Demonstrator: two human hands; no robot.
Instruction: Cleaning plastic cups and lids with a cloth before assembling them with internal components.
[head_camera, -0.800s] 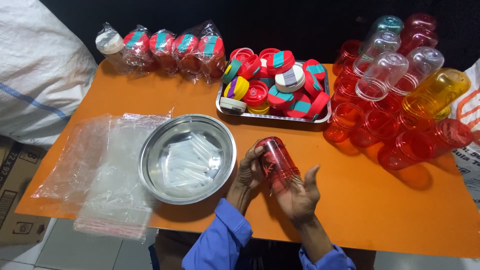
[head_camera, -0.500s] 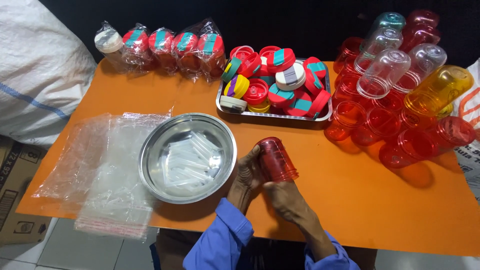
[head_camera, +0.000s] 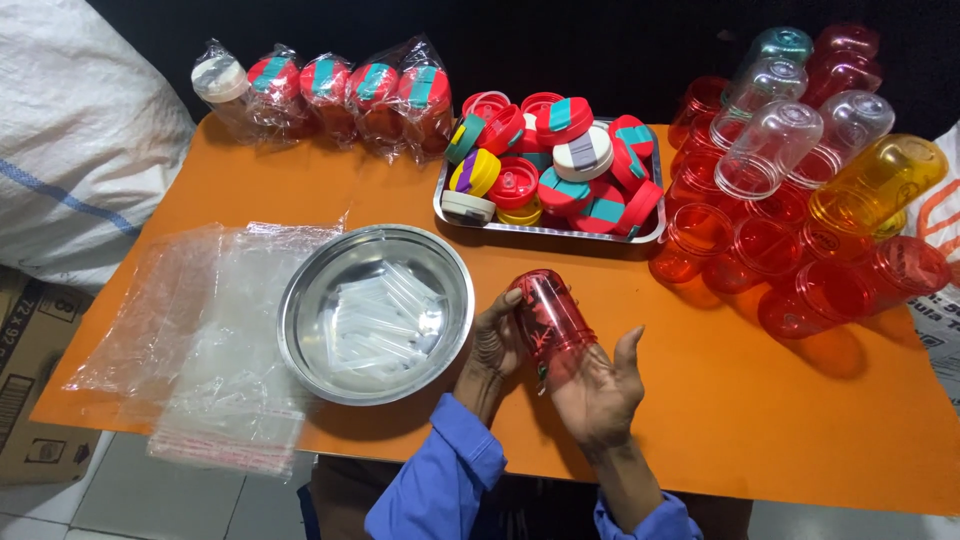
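A red see-through plastic bottle (head_camera: 548, 315) lies tilted between my two hands, its base pointing away from me. My left hand (head_camera: 494, 345) grips its left side with the fingers curled on it. My right hand (head_camera: 600, 392) is under the bottle's near end, palm up, thumb raised to the right. Just left of my hands stands a round steel bowl (head_camera: 300, 340) holding several clear plastic straws (head_camera: 380, 322).
A steel tray (head_camera: 545, 230) heaped with red, yellow, teal and white lids sits behind my hands. Red, clear and yellow bottles (head_camera: 790, 200) crowd the right side. Bagged capped bottles (head_camera: 340, 90) line the far edge. Clear plastic bags (head_camera: 190, 330) lie at left on the orange table (head_camera: 780, 420).
My right hand went from spread beside the bottle, to closed under it, and now cups its near end palm up. The bottle stays held by my left hand.
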